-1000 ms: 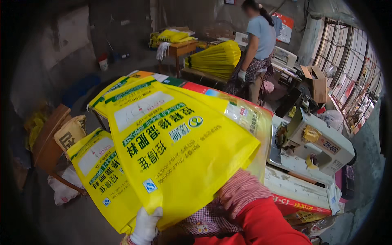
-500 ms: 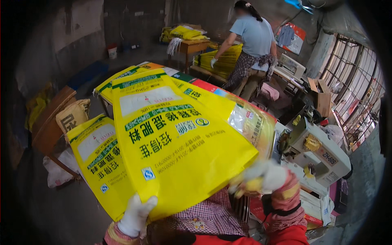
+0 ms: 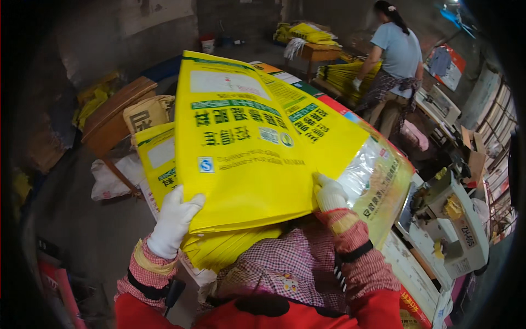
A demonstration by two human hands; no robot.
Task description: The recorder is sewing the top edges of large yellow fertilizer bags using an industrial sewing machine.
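top flat yellow woven-plastic sack now lifted off stack | left hand grips near edge | right hand, newly arrived, pinches near corner

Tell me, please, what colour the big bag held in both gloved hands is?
Bright yellow, with green bands and a white panel; the head view shows the bag best.

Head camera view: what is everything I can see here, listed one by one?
Sack: one on top of a stack, yellow, centre, held up.
Sacks below: several, yellow, partly hidden.
Clear-fronted sack: one, right of stack.
Sewing machine: one, white, right.
Wooden board: one, brown, left.
Co-worker: one, blue top, far right, at a yellow pile.
Left hand: white glove, gripping the sack's lower edge.
Right hand: white glove, at its lower right corner.
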